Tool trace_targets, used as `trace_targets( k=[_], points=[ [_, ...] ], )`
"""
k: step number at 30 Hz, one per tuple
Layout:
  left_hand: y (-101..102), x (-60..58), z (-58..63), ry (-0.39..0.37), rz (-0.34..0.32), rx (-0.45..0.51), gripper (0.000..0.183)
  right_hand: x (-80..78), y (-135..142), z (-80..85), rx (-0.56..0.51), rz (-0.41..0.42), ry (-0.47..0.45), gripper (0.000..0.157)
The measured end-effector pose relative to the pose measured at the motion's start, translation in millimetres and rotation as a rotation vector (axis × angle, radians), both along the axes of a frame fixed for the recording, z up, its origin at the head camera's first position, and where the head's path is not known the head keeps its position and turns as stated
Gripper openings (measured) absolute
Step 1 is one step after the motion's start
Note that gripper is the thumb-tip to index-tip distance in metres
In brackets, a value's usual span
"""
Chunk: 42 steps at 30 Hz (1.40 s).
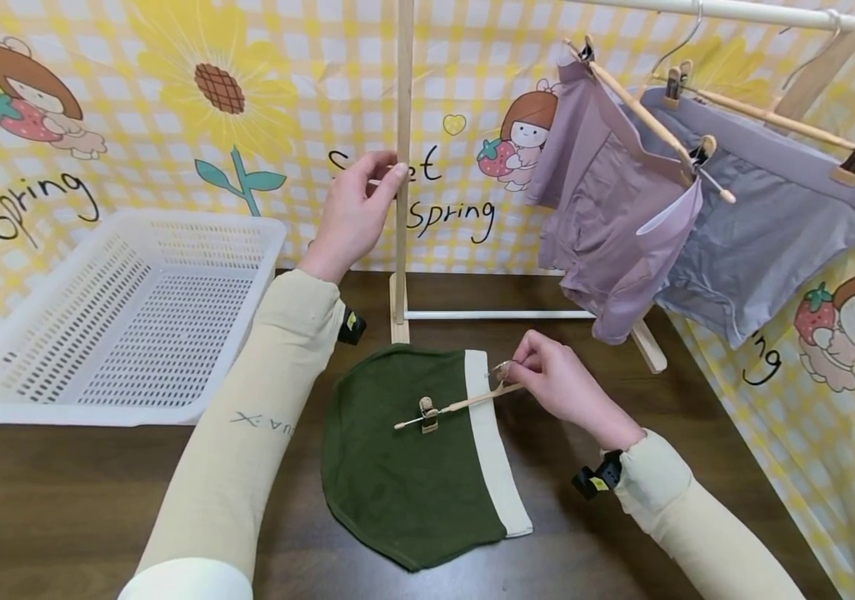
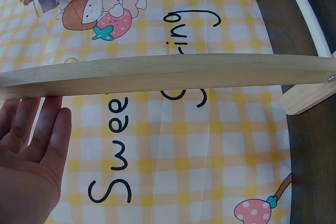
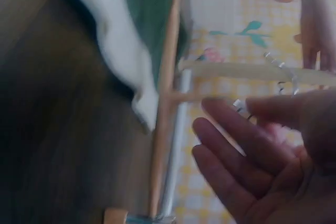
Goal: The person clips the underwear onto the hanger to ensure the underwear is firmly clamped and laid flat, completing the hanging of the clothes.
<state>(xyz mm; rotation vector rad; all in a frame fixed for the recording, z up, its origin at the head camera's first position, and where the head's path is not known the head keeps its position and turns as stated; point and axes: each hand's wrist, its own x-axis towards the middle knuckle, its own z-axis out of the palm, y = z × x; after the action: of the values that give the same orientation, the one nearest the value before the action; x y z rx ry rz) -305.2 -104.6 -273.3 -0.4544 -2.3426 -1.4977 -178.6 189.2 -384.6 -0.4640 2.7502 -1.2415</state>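
My left hand holds the upright wooden post of a clothes rack, thumb in front and fingertips tucked behind its edge in the left wrist view. With thumb and forefinger, my right hand pinches the metal hook of a wooden clip hanger. This hanger is tilted over a dark green garment with a white waistband, which lies flat on the table. One clip shows above the green cloth; the other clip appears at the bottom of the right wrist view, which is blurred.
At the left stands a white plastic basket with perforated sides. Mauve shorts and grey shorts hang by clip hangers from the rack's white top bar at the right. A white lower bar runs behind the green garment.
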Motion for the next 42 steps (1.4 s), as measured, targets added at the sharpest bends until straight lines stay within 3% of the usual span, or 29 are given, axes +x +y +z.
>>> trace_targets(
  k=[5, 8, 17, 25, 31, 42],
  points=[
    [-1, -0.2, 0.4, -0.006, 0.000, 0.007, 0.044, -4.7, 2, -9.2, 0.017, 0.163, -0.029, 0.006],
    [-1, 0.2, 1.1, -0.013, 0.002, 0.007, 0.045, -8.6, 4, -16.6, 0.074, 0.236, 0.003, 0.007],
    [0, 1.5, -0.1, -0.025, -0.009, -0.003, 0.047, -10.9, 7, -17.3, 0.171, 0.288, 0.151, 0.009],
    [0, 1.9, 0.8, -0.022, -0.004, -0.004, 0.046, -10.4, 9, -0.3, 0.081, 0.200, 0.218, 0.008],
    [0, 1.6, 1.1, -0.018, 0.002, -0.015, 0.046, -9.4, 8, 8.5, 0.081, 0.119, 0.255, 0.011],
    [2, 1.4, 1.3, -0.021, 0.014, -0.012, 0.044, -2.4, 8, 7.4, 0.035, 0.079, 0.205, 0.008]
  ],
)
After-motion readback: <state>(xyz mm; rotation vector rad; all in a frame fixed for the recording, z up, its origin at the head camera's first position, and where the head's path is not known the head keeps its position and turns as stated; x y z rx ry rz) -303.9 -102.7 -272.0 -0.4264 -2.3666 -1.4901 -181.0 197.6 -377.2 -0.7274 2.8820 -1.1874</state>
